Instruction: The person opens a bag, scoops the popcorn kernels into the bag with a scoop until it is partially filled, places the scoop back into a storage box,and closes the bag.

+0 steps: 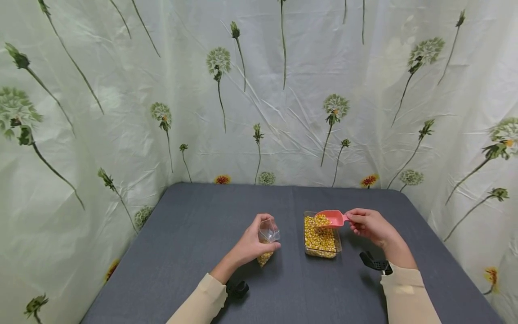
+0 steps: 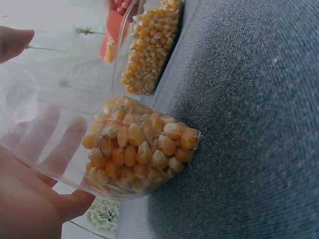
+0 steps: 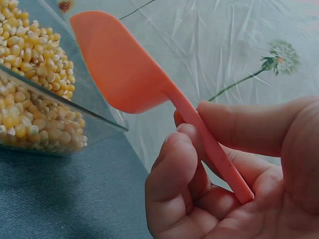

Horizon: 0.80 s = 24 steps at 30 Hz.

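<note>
A clear plastic bag (image 2: 142, 149), its lower part full of corn kernels, is held upright in my left hand (image 1: 254, 240), with thumb and fingers curved round its open mouth. My right hand (image 1: 370, 227) grips the handle of a pink scoop (image 1: 335, 218) between thumb and fingers. Yellow kernels lie in the scoop's bowl, which is over the far part of a clear rectangular container (image 1: 322, 252) of corn. In the right wrist view the scoop (image 3: 119, 64) shows its underside, tilted above the container's rim. The bag stands to the left of the container.
A dark grey cloth covers the table (image 1: 194, 229). Behind and at both sides hangs a pale curtain (image 1: 182, 90) printed with dandelions. Black wrist straps (image 1: 376, 263) sit by both sleeves.
</note>
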Motion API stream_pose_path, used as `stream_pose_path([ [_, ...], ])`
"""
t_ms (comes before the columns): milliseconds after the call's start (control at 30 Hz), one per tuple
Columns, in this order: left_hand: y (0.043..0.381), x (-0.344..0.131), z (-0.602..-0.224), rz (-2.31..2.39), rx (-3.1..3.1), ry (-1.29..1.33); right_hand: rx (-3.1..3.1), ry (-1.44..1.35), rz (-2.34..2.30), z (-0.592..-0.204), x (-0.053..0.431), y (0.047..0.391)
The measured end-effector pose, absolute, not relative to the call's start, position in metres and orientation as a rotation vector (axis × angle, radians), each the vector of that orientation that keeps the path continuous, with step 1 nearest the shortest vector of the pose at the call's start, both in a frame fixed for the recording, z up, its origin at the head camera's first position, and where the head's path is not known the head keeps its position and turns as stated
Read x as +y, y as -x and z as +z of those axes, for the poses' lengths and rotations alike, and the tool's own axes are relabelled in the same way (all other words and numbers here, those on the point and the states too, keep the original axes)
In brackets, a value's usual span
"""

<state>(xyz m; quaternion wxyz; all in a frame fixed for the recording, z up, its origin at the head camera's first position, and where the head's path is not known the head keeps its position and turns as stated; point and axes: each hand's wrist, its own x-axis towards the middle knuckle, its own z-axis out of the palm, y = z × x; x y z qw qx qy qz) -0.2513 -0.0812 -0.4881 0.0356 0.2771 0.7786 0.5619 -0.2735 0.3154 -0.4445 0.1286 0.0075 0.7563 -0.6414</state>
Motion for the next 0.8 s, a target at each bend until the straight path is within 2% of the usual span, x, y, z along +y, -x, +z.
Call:
stream_pose_path([
  [800, 0.249, -0.081, -0.488, 1.706, 2.416, -0.837, 1.968, 0.008, -2.130, -0.416, 0.309, 0.260],
])
